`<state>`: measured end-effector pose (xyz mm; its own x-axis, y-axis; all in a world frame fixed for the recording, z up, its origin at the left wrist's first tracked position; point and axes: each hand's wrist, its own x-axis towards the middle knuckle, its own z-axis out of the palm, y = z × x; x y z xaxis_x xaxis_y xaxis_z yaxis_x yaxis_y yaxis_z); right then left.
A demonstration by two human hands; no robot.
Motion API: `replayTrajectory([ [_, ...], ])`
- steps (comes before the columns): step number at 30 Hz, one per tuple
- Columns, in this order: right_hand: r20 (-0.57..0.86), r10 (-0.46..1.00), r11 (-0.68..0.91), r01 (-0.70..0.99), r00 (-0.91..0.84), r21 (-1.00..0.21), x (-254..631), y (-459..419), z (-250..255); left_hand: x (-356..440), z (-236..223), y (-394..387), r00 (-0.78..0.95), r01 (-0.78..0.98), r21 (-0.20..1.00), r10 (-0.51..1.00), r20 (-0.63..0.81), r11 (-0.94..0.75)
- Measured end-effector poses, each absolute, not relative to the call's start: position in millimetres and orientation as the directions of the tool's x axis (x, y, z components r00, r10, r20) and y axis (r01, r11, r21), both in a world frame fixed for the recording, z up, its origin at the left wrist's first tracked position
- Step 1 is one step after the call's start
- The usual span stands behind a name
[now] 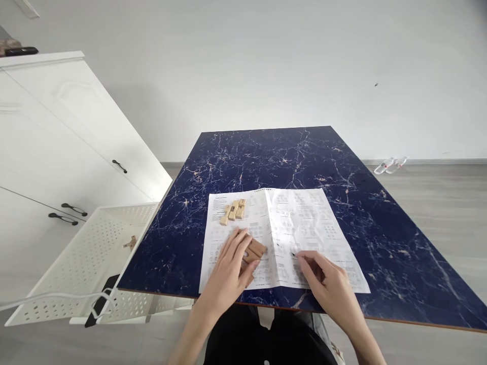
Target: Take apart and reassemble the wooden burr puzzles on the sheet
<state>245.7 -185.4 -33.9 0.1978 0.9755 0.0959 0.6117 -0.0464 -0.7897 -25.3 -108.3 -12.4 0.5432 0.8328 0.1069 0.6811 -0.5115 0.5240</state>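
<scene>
Brown pieces, unjoined to pale blocks, lie under left hand, thumb spread; right hand apparently pinches something dark.

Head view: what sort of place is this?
Probably a room in a home, judging by the white panelled cabinet with black handles, the dark-blue marble-patterned table and the grey wood-look floor.
</scene>
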Motion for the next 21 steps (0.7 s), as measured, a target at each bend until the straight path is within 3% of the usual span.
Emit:
replayTrajectory([
  [8,0.098,0.976,-0.057,0.663,0.194,-0.746,246.5,-187.4,-31.6,-40.6,-12.4,-106.4,0.519,0.701,0.505,0.846,0.123,-0.503],
  [15,0.108,0.949,-0.145,0.716,0.295,-0.683,250.2,-191.7,-32.6,-57.0,-6.5,-98.7,0.557,0.675,0.537,0.827,0.078,-0.505],
  [21,0.141,0.970,-0.033,0.682,0.198,-0.730,229.0,-187.0,-10.3,-63.0,-8.0,-102.2,0.434,0.648,0.627,0.886,0.163,-0.433],
])
